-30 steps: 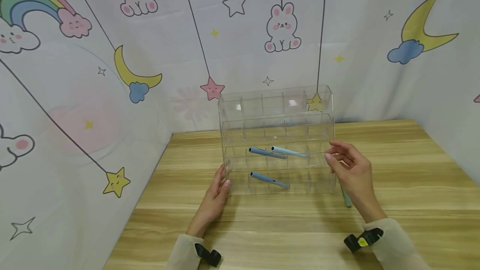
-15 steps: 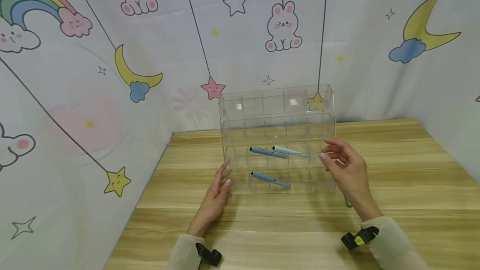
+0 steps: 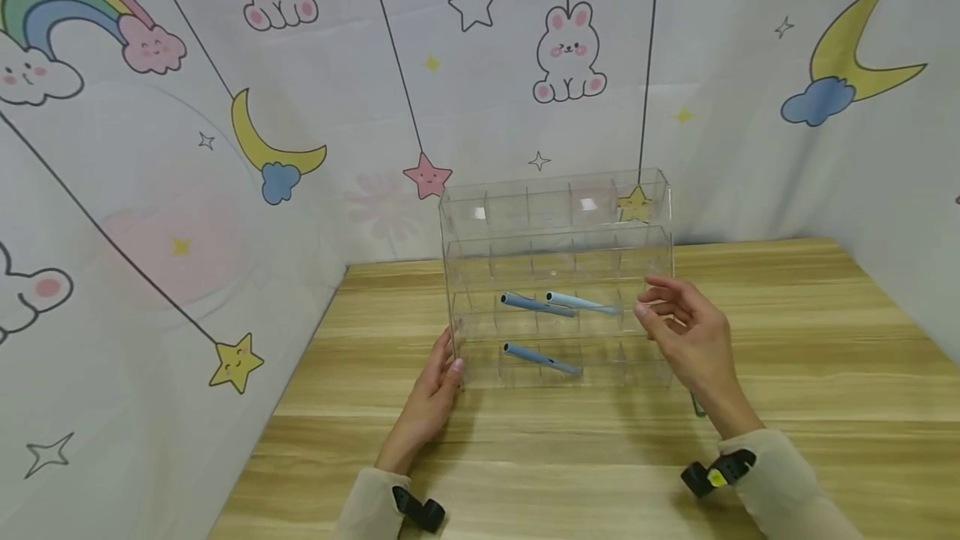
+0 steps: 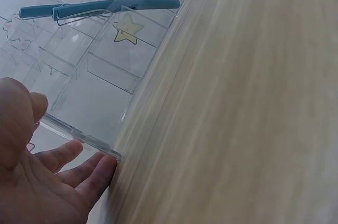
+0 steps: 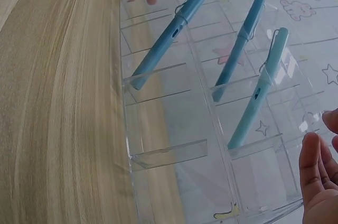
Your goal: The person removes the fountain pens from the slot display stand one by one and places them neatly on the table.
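A clear acrylic organizer with rows of small compartments stands upright on the table. My left hand grips its lower left side, thumb at the front edge and fingers along the outer face. Near the organizer's right side, my right hand is raised with loosely bent fingers and nothing in it. Two capped pens, one blue and one pale blue, lie slanted across compartments of one row. Another blue pen slants across the lowest row. A green pen lies on the table, mostly hidden behind my right wrist.
The wood-grain table extends in front of the organizer and to both sides. White curtain cloth printed with rabbits, stars and moons hangs behind and at the sides. Black camera mounts sit at both cuffs.
My right hand has shifted a little left, in front of the organizer's right edge, covering more of the green pen. My left hand and the pens in the organizer have stayed put.
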Action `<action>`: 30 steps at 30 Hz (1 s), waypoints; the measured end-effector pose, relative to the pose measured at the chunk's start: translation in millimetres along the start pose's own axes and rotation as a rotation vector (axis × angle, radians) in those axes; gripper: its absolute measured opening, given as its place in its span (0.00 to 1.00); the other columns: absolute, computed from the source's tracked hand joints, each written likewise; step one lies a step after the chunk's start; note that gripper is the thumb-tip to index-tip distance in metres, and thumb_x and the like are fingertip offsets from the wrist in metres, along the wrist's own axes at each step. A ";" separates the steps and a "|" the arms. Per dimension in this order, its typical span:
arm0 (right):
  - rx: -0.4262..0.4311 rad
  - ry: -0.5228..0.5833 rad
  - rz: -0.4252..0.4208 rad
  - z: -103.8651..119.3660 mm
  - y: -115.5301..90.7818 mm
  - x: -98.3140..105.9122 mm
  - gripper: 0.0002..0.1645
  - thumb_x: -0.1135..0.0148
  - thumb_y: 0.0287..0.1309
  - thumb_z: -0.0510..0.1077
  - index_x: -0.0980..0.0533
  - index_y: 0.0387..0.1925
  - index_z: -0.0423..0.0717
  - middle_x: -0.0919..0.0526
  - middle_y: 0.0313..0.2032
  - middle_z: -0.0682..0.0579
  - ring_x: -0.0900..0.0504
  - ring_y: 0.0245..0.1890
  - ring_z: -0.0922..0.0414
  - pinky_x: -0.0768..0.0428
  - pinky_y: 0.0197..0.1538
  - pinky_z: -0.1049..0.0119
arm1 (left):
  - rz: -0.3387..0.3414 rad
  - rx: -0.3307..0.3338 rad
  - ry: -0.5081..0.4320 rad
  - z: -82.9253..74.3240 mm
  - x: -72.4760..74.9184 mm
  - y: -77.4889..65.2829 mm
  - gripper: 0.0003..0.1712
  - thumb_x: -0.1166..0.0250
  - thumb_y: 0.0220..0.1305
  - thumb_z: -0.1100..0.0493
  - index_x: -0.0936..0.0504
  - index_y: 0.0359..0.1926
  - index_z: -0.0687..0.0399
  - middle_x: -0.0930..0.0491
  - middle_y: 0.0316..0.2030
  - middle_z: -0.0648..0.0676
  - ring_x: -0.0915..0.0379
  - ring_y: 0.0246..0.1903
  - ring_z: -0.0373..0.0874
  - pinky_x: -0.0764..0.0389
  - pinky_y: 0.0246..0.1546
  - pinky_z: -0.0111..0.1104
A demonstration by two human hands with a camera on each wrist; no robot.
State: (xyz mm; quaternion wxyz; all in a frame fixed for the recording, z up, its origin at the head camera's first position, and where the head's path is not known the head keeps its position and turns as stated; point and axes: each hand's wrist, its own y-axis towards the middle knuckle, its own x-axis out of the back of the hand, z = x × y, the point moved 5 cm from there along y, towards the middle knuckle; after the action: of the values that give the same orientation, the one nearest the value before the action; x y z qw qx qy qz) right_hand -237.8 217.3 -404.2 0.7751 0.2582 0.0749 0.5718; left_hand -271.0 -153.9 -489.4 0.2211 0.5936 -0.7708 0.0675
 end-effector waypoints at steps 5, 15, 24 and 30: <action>-0.002 -0.003 0.016 3.0 -0.5 -3.7 0.24 0.29 0.69 0.36 0.21 0.64 0.40 0.14 0.44 0.60 0.14 0.36 0.69 0.16 0.33 0.74 | 0.001 -0.009 0.003 0.0 0.2 -1.5 0.35 0.52 0.88 0.55 0.52 0.87 0.51 0.38 0.80 0.73 0.32 0.75 0.71 0.28 0.71 0.62; 0.000 0.005 0.038 5.7 2.0 -11.0 0.25 0.28 0.69 0.36 0.21 0.64 0.39 0.13 0.46 0.52 0.13 0.36 0.70 0.14 0.35 0.73 | -0.005 0.003 0.000 0.1 -0.5 0.5 0.36 0.51 0.88 0.55 0.52 0.87 0.49 0.38 0.80 0.72 0.32 0.76 0.69 0.28 0.73 0.60; 0.011 0.030 0.055 6.7 2.6 -15.0 0.25 0.29 0.68 0.34 0.21 0.65 0.39 0.13 0.45 0.60 0.13 0.35 0.70 0.14 0.36 0.74 | -0.001 -0.013 0.014 -1.3 -0.4 1.6 0.35 0.51 0.88 0.55 0.51 0.87 0.50 0.37 0.79 0.73 0.31 0.75 0.70 0.27 0.71 0.61; 0.010 0.044 0.075 4.9 2.8 -18.5 0.26 0.28 0.68 0.34 0.21 0.65 0.39 0.14 0.45 0.58 0.13 0.35 0.69 0.14 0.36 0.73 | -0.001 -0.003 0.006 0.8 0.0 1.7 0.36 0.51 0.88 0.55 0.52 0.87 0.51 0.38 0.80 0.72 0.32 0.75 0.70 0.28 0.72 0.61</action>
State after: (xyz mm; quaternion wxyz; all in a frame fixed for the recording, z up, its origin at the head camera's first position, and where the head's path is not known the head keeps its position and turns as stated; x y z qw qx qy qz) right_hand -244.3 199.2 -401.9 0.7500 0.2520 0.0848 0.6057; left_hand -272.8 -153.7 -489.8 0.2245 0.5936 -0.7698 0.0678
